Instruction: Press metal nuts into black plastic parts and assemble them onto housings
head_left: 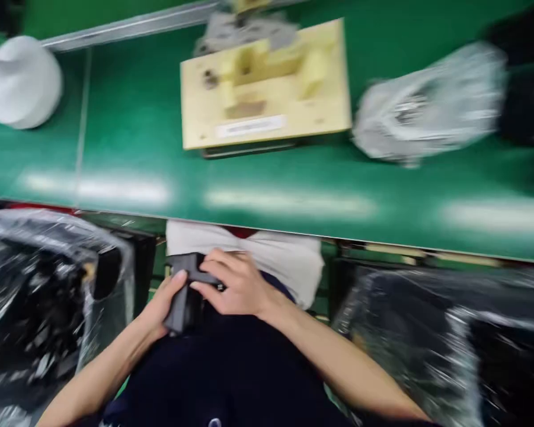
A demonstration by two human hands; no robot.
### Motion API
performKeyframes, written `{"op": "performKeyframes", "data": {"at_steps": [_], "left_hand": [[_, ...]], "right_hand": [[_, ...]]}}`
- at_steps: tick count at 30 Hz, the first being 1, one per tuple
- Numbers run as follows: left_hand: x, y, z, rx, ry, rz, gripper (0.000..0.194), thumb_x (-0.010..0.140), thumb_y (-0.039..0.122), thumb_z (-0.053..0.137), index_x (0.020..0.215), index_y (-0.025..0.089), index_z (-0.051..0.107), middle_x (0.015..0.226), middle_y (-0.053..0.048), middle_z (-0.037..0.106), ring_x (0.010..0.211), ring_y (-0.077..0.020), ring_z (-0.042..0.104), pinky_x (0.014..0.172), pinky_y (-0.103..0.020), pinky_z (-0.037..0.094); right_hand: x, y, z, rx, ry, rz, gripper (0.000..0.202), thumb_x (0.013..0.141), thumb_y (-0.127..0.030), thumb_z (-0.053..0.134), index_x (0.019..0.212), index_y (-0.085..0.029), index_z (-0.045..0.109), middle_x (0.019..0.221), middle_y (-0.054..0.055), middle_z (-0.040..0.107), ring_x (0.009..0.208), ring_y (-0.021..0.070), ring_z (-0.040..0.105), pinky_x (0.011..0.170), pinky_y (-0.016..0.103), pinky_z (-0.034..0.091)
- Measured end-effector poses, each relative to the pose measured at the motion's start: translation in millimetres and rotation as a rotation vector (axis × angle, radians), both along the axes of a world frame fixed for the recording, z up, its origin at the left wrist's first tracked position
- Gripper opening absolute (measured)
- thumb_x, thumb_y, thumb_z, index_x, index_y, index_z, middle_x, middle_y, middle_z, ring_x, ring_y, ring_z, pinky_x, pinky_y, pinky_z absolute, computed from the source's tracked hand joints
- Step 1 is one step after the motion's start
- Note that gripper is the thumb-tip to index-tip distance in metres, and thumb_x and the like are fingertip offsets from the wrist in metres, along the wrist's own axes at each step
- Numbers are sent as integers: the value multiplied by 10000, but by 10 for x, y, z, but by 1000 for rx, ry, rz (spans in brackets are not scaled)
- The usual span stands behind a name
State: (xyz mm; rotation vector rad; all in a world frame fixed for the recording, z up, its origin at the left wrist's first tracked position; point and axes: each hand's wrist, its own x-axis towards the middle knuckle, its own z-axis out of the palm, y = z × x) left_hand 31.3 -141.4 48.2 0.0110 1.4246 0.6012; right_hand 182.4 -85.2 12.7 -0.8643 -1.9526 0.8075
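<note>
1. Head view, hands: I have the left hand [160, 303] curled around the left side of a black part [178, 313], thumb on top; its other fingers are hidden from me. My right hand [240, 287] has thumb and forefinger closed on the part's right-hand arm.
2. Head view, position: the black part sits in front of the torso, below the near edge of the green table [128, 130].
3. Head view, surroundings: I see a yellow fixture [200, 121] on the table, left of a clear plastic bag [453, 118].

Green bench [288, 184] | bearing cream fixture [271, 86] | clear bag [444, 110] | white rounded object [24, 83]
</note>
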Motion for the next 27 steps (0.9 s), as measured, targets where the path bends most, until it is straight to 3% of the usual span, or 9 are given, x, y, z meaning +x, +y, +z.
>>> {"op": "performKeyframes", "data": {"at_steps": [3, 8, 10, 13, 21, 27], "left_hand": [[-162, -21, 24, 81, 111, 78, 657, 521, 609, 831, 899, 96, 674, 734, -72, 685, 642, -175, 629, 593, -259, 493], [-81, 14, 29, 186, 71, 54, 664, 514, 636, 815, 907, 115, 694, 752, -86, 701, 712, -222, 662, 644, -291, 514], [-80, -4, 32, 206, 48, 24, 647, 521, 625, 817, 914, 126, 693, 745, -77, 699, 711, -221, 662, 652, -292, 515], [-109, -26, 25, 242, 38, -18, 626, 534, 612, 815, 920, 136, 685, 754, -68, 695, 698, -209, 651, 658, -294, 508], [-97, -13, 25, 308, 128, -121, 625, 478, 673, 801, 755, 131, 658, 676, -51, 638, 627, -173, 569, 600, -281, 453], [-89, -37, 26, 382, 196, -131, 526, 506, 583, 827, 732, 136, 668, 676, -36, 629, 613, -150, 542, 592, -267, 447]], "right_hand": [[5, 54, -58, -57, 151, 26, 309, 817, -274, 696, 1078, -156, 580, 933, 93, 650, 806, 184, 642, 676, 302, 558], [71, -19, -20, -339, 343, 119, 732, 783, -366, 734, 1404, -229, 372, 1338, 160, 485, 1180, 263, 543, 957, 450, 518], [70, -29, -38, -394, 366, 206, 744, 779, -348, 743, 1414, -245, 370, 1389, 147, 467, 1286, 273, 472, 1034, 470, 466], [52, -39, -59, -413, 412, 257, 681, 775, -284, 752, 1374, -256, 429, 1323, 119, 550, 1248, 244, 521, 1066, 460, 443], [16, -110, -81, -235, 546, 114, 652, 661, -207, 839, 1246, -236, 552, 1217, 139, 634, 1108, 271, 631, 932, 478, 547], [-28, -228, -153, -219, 594, 46, 675, 656, -260, 851, 1260, -231, 549, 1242, 153, 622, 1115, 276, 630, 906, 469, 566]]}}
